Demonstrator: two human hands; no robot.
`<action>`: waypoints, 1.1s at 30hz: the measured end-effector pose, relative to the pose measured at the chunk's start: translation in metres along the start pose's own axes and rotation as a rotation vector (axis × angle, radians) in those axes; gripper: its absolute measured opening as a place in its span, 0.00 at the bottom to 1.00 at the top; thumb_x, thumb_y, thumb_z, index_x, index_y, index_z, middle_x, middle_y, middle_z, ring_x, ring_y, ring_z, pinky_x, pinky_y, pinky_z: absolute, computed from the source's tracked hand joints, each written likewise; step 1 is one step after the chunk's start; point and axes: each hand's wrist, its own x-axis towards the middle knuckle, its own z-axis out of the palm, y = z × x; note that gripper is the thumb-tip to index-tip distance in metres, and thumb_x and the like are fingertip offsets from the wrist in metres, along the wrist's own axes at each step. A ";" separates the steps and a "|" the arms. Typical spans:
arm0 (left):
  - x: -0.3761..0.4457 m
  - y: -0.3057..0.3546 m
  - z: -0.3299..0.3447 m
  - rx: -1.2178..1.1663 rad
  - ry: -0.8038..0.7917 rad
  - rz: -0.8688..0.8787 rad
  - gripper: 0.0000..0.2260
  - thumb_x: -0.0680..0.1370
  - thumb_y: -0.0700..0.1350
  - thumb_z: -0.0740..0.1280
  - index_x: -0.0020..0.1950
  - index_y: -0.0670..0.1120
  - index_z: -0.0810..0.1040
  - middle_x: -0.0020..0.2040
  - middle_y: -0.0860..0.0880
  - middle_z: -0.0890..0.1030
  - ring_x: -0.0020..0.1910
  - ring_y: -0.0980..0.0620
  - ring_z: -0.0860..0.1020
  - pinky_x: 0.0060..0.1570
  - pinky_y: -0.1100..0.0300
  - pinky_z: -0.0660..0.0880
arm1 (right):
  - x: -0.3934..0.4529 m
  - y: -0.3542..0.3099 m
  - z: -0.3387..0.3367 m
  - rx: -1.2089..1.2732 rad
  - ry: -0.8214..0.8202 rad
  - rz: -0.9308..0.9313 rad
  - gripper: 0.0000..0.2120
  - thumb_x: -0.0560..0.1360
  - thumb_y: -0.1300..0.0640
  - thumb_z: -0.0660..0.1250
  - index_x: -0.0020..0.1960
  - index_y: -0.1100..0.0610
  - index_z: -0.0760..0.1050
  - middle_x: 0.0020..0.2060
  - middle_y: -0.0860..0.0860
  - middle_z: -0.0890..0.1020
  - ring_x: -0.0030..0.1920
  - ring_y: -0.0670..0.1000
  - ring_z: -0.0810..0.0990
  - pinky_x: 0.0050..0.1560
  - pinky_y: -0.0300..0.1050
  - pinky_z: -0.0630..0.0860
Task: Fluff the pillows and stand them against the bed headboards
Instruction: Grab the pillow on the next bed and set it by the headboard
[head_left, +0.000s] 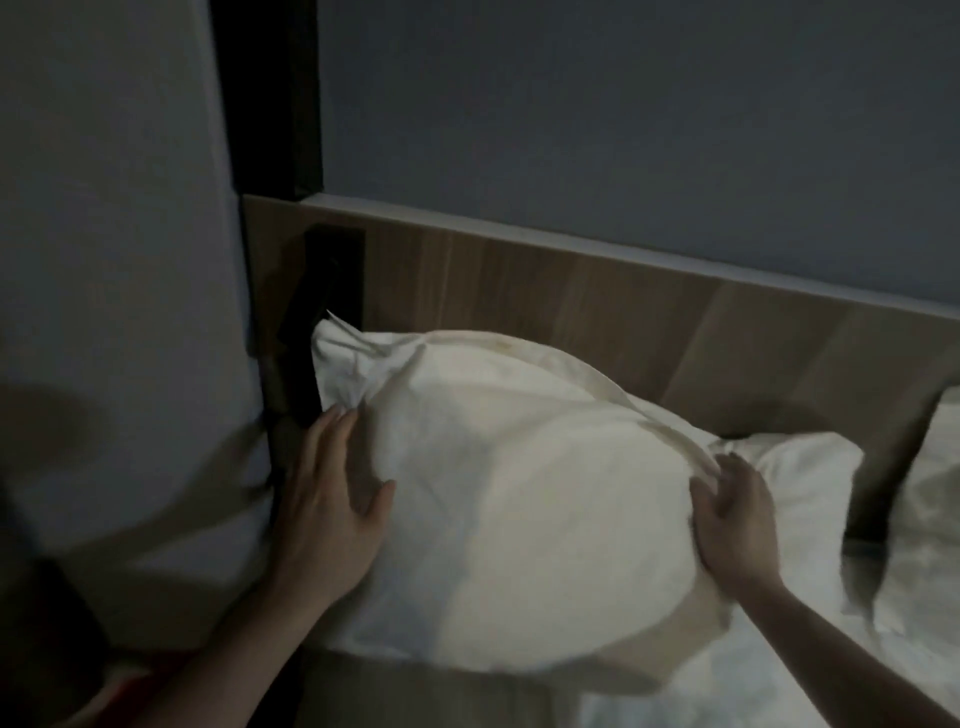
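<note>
We are fluffing the pillow (519, 493): left hand (332, 499) pressing flat-fingered, right hand (737, 519) fingers curled on its edge. Next, probably, stand it against the headboard (571, 312)

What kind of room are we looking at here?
Most likely a bedroom: a white pillow sits in front of a wooden headboard, on a bed with white sheets.

The plump white fabric pillow (519, 493) is seen in plain cream-white. The flat light-brown wooden headboard (571, 312) is marked with streaked grain. The smooth painted wall (623, 104) is coloured muted grey-blue, the tall narrow post (270, 104) black, the rumpled bed sheet (727, 686) white.
</note>
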 end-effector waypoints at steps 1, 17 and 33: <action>-0.012 0.000 0.002 -0.034 -0.041 -0.112 0.33 0.76 0.50 0.72 0.78 0.42 0.66 0.78 0.43 0.67 0.77 0.44 0.66 0.75 0.51 0.64 | -0.005 0.002 -0.008 0.010 -0.011 -0.012 0.25 0.79 0.56 0.69 0.73 0.64 0.69 0.69 0.63 0.75 0.69 0.63 0.72 0.71 0.58 0.69; 0.021 0.014 0.020 -0.194 -0.386 -0.664 0.35 0.69 0.62 0.78 0.69 0.47 0.76 0.65 0.44 0.81 0.53 0.47 0.79 0.55 0.52 0.75 | 0.034 0.108 -0.075 0.381 -0.134 0.735 0.51 0.69 0.26 0.68 0.80 0.59 0.61 0.74 0.60 0.72 0.71 0.67 0.73 0.71 0.62 0.71; 0.019 0.080 0.048 -0.257 -0.158 -0.372 0.10 0.79 0.52 0.72 0.54 0.46 0.83 0.57 0.44 0.85 0.61 0.41 0.81 0.54 0.54 0.72 | 0.065 0.083 -0.111 0.496 0.237 0.599 0.28 0.81 0.44 0.64 0.73 0.62 0.72 0.69 0.62 0.77 0.70 0.65 0.75 0.69 0.56 0.69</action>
